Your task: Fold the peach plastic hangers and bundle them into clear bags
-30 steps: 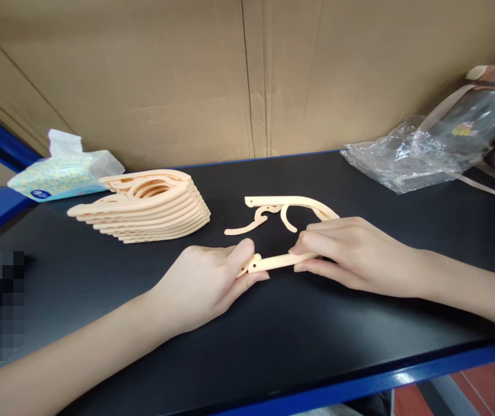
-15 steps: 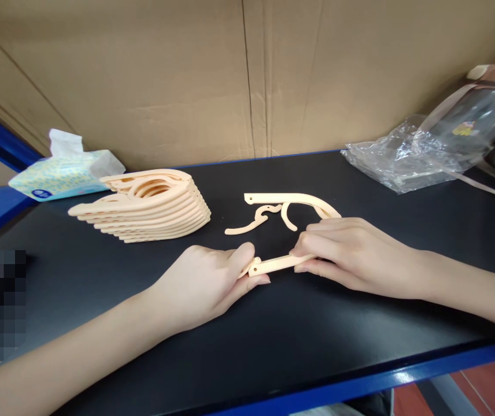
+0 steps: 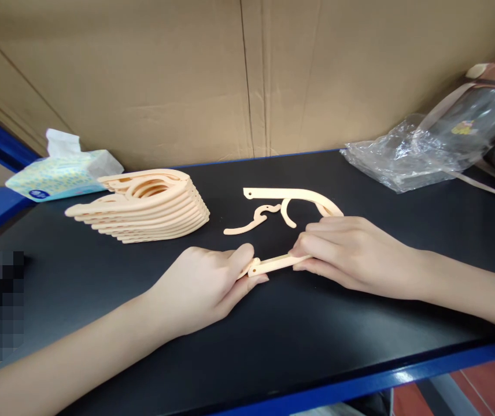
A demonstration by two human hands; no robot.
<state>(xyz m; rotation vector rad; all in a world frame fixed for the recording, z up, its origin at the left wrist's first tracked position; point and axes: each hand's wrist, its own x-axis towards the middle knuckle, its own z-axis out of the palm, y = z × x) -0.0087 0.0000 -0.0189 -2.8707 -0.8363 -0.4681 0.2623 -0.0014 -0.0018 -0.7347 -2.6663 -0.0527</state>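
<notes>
My left hand (image 3: 206, 286) is closed, thumb and fingers pinching a small cream plastic hanger piece (image 3: 248, 267), mostly covered by the fingers. In my right hand (image 3: 351, 254), also closed, is a straight-looking cream hanger arm (image 3: 276, 264) with a hole at its left end. That end meets the small piece at my left fingertips; whether they are joined I cannot tell. Behind the hands lie a loose curved hanger arm (image 3: 284, 193), a wavy hook piece (image 3: 250, 225) and a short curved piece (image 3: 288, 214). My right hand hides the loose arm's right end.
A stack of folded cream hangers (image 3: 161, 216) sits on the black table (image 3: 247, 358) at left. Behind it is a tissue pack (image 3: 63, 176). Crumpled clear plastic (image 3: 403, 153) and a transparent bag (image 3: 486, 115) lie at right, before a cardboard wall (image 3: 165, 75).
Both hands keep their grip and barely move. The loose curved arm and the short curved piece behind them have shifted slightly away from me.
</notes>
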